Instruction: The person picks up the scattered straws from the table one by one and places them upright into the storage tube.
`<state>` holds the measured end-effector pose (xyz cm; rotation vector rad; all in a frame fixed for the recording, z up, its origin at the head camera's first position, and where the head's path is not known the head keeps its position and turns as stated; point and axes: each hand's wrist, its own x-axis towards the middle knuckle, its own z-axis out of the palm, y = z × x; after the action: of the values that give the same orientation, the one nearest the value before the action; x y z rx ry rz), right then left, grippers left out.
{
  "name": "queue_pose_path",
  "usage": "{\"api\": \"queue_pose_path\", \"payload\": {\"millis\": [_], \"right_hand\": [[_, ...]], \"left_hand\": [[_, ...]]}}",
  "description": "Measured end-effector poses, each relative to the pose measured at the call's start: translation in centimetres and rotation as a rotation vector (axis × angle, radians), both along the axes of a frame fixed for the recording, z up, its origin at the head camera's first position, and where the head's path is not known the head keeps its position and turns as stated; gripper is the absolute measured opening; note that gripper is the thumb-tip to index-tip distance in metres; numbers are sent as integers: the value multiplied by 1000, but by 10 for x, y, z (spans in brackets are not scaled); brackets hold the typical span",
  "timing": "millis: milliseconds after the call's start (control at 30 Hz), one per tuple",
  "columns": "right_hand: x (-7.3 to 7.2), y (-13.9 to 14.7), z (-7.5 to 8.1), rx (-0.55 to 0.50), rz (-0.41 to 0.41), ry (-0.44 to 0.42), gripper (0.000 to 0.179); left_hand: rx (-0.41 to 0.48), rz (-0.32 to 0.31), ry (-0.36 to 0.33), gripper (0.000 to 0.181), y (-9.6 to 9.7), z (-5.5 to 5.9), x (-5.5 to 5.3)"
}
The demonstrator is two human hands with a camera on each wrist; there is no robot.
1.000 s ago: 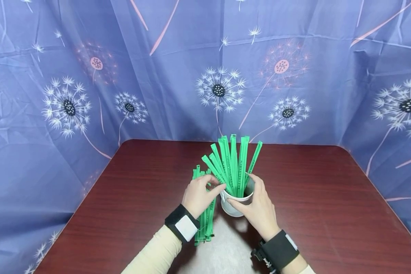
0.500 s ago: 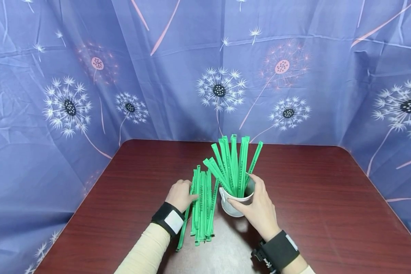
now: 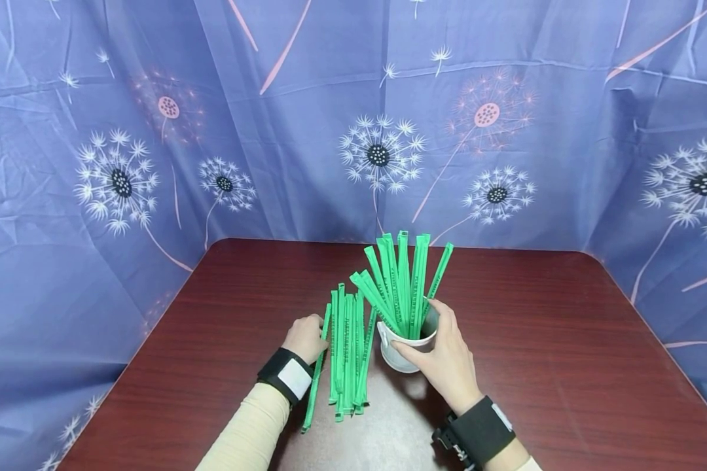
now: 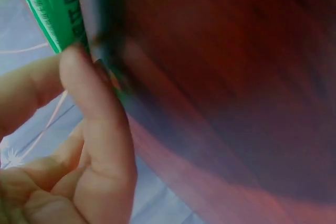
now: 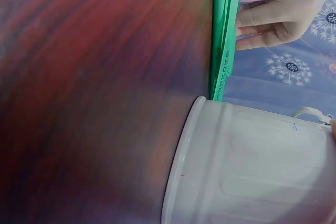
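Note:
My left hand point(image 3: 303, 338) pinches a single straw in a green printed wrapper point(image 3: 316, 392), which lies just left of a pile. In the left wrist view, thumb and finger meet at the green wrapper point(image 4: 52, 3). The pile of wrapped straws point(image 3: 349, 353) lies lengthwise on the table. To its right stands a small white bucket point(image 3: 402, 358), from which several wrapped straws point(image 3: 397, 288) fan upward. My right hand point(image 3: 448, 356) holds the bucket by its rim, thumb in front. The right wrist view shows the bucket's wall point(image 5: 262, 166) close up; the fingers there are mostly cut off.
The dark red wooden table point(image 3: 554, 340) has rounded far corners. A blue curtain with dandelion prints point(image 3: 306, 150) hangs behind and at both sides of it.
My left hand has moved left and down from beside the bucket to the pile's left side, with one straw now apart from the pile. The right hand and bucket stay put.

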<state>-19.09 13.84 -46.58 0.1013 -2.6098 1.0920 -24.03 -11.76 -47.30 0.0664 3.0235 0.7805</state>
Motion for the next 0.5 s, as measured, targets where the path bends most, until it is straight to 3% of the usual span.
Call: {"api": "queue_pose_path", "payload": {"millis": [233, 500], "right_hand": [[0, 0, 1, -3, -4, -9, 96], [0, 0, 0, 1, -3, -18, 96]], "left_hand": [[112, 31, -2, 39, 0, 9, 2], [402, 94, 110, 31, 5, 49, 9]]}}
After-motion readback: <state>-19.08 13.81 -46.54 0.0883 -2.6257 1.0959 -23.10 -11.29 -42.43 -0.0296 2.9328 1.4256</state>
